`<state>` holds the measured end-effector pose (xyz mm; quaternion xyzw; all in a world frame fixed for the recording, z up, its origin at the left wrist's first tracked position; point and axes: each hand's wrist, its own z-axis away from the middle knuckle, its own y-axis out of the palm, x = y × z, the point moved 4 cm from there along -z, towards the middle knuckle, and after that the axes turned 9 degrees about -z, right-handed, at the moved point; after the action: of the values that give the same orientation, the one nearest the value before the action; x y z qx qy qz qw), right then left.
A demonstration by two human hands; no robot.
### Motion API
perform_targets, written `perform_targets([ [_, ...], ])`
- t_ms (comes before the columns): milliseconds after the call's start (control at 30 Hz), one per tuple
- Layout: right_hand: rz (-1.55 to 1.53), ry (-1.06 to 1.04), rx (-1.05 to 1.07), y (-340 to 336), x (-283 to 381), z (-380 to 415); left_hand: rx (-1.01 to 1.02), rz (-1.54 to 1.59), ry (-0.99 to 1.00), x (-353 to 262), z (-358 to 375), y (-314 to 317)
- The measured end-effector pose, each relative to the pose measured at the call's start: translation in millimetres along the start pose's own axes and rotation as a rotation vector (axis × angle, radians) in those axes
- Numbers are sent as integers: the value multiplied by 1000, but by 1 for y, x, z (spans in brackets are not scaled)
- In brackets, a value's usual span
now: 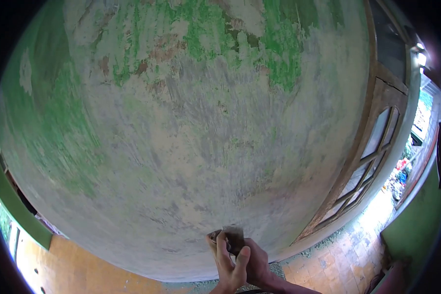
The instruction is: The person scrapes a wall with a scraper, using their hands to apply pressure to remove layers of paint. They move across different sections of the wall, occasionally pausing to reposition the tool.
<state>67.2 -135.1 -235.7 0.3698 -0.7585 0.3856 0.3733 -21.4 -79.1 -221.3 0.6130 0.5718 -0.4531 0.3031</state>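
Observation:
Low in the middle of the view, both my hands are closed together around a scraper. The dark, flat blade of the scraper (236, 236) meets the wall (206, 147), and a brownish end with dark spots shows at its left. My left hand (229, 264) wraps the tool from the left with its thumb raised. My right hand (257, 259) grips from the right, and its fingers are partly hidden. Bare grey plaster covers most of the wall, with patches of green paint (284, 54) at the top and left.
A wooden-framed door or window (372, 157) with glass panes stands at the right. Orange floor tiles (323, 267) show below, with crumbled debris (304, 254) along the wall's foot. A green panel (19, 206) is at the far left, and a green wall (414, 225) stands right.

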Motion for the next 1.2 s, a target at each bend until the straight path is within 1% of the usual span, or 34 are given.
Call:
perform_targets([
  [33, -25, -108, -163, -4, 8, -4, 33, 9, 93, -11, -6, -3],
  [67, -16, -105, -180, -7, 12, -10, 65, 19, 184, -21, -13, -4],
  [100, -88, -108, -255, -15, 18, -16, 19, 134, 218, -19, -26, -4],
  [167, -221, -133, -382, -40, 28, -35, 54, 189, 242, -29, -50, -20],
  [200, -281, -160, -436, -59, 33, -50, -31, -15, 518, -44, -71, -35],
  [233, -196, -134, -448, -77, 44, -62, -118, -221, 791, -59, -91, -45],
  [267, 55, -245, -472, -95, 83, -83, -150, -266, 895, -84, -107, -50],
  [300, 63, -241, -486, -106, 103, -99, -188, -310, 1001, -113, -123, -54],
  [367, 248, -354, -477, -118, 142, -131, -343, -301, 1216, -152, -155, -57],
  [467, 524, -526, -449, -120, 188, -160, -368, -323, 1259, -173, -195, -59],
  [500, 531, -525, -458, -119, 200, -162, -364, -314, 1265, -175, -196, -62],
  [567, 565, -193, -349, -115, 205, -169, -232, -137, 1082, -172, -203, -69],
  [600, 573, -191, -358, -114, 203, -172, -228, -125, 1086, -170, -205, -70],
  [667, 596, -325, -429, -111, 204, -175, -288, -170, 1248, -168, -203, -71],
  [767, 652, -275, -504, -100, 204, -176, -310, -170, 1209, -168, -201, -68],
  [800, 653, -270, -510, -100, 204, -175, -304, -167, 1210, -168, -201, -68],
  [867, 621, -184, -500, -100, 203, -176, -305, -162, 1221, -167, -202, -69],
  [900, 624, -183, -503, -100, 201, -176, -303, -157, 1222, -166, -202, -70],
  [967, 656, -326, -524, -100, 202, -174, -277, -117, 1229, -165, -203, -71],
  [1100, 639, -316, -500, -103, 209, -176, -297, -134, 1247, -166, -203, -70],
  [1200, 628, -277, -473, -109, 212, -181, -294, -131, 1218, -164, -203, -68],
])
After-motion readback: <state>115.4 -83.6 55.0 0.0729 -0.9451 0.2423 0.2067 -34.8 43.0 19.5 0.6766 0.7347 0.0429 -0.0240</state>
